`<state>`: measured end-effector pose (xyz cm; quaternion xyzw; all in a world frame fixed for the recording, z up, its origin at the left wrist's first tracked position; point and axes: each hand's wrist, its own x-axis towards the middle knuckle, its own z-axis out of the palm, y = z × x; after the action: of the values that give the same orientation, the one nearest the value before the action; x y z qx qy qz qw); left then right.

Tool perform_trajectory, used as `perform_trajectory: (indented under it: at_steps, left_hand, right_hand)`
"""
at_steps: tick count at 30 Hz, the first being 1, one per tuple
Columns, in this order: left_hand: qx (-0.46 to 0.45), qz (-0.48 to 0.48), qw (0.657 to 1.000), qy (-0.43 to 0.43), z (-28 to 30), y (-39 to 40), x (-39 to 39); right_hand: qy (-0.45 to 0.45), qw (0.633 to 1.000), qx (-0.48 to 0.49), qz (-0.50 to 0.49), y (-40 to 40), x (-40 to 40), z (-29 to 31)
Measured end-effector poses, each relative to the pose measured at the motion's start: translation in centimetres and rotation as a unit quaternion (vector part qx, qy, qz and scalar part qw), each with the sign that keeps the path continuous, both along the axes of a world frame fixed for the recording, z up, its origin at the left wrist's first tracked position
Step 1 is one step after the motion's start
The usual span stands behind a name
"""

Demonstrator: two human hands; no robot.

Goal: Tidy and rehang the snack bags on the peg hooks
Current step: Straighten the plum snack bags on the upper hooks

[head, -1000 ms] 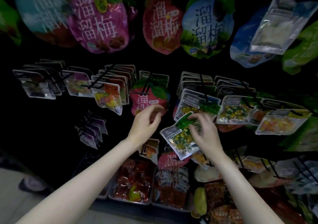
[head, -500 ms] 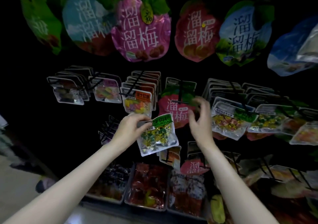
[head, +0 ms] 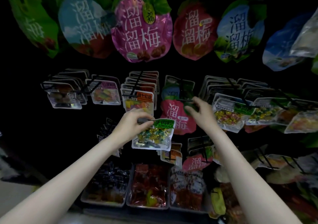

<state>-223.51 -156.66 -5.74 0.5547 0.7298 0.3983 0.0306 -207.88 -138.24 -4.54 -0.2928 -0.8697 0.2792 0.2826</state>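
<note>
My left hand [head: 133, 124] pinches the top edge of a clear candy bag with a green label [head: 154, 135], holding it in front of the display, below a bag with an orange label [head: 139, 101]. My right hand [head: 200, 111] reaches up with fingers spread at the green top of a red plum-shaped bag [head: 177, 116], which hangs on a black peg hook [head: 183, 93]. Whether the fingers touch the bag or the hook I cannot tell. To the right hang more clear candy bags with green labels [head: 228, 115].
Large round plum bags [head: 142, 31] hang in a row overhead. Rows of small clear bags on black pegs [head: 63, 93] fill the left and right. Trays of red packets [head: 148, 186] stand on the shelf below my arms. More hanging bags [head: 196, 160] sit lower right.
The green-label candy bag passed from my right hand to my left and moved left. My right hand let go and rose to the red plum bag's peg. The view shifted leftward.
</note>
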Motion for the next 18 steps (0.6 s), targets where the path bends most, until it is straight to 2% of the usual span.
perform_trajectory:
  at_steps: [3, 6, 12, 14, 18]
  left_hand:
    - [-0.015, -0.026, 0.999, -0.022, 0.2, 0.4, -0.1]
    - [-0.007, -0.027, 0.999, -0.03, 0.8, 1.1, 0.2]
    - [0.072, 0.053, 0.991, -0.104, 1.2, 1.6, 0.1]
    - [0.095, 0.09, 0.978, -0.162, 0.5, 1.0, -0.9]
    - [0.172, 0.17, 0.927, -0.288, 0.1, 0.0, -3.2]
  right_hand:
    - [-0.033, 0.996, 0.055, 0.056, -1.0, 2.3, 1.6]
    - [-0.055, 0.989, 0.124, 0.065, -1.0, 3.2, 3.1]
    - [-0.097, 0.986, 0.094, 0.097, -0.5, 3.6, 3.4]
    - [-0.102, 0.986, 0.092, 0.098, -0.6, 3.2, 3.0]
    - [-0.114, 0.982, 0.073, 0.131, -1.7, 1.5, 2.6]
